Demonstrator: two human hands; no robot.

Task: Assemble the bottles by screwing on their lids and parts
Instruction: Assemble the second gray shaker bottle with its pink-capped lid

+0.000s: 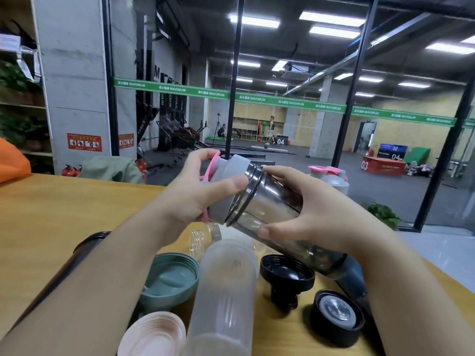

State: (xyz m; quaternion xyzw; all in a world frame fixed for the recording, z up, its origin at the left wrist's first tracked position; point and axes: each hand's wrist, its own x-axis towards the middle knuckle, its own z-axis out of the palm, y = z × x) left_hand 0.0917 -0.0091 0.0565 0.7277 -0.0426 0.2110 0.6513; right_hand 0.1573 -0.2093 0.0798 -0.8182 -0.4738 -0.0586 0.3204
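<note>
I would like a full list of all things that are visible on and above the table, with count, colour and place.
smoky bottle: 1, dark clear, held tilted above the table
grey lid: 1, grey with pink strap, on the smoky bottle's mouth
frosted bottle: 1, clear white, lying at front centre
green lid: 1, green, left of the frosted bottle
pink lid: 1, pale pink, front edge
black lids: 2, black, right of the frosted bottle
far bottles: 2, grey tops with pink, far right edge
table: 1, wood
left hand: grips the grey lid
right hand: holds the smoky bottle
</note>
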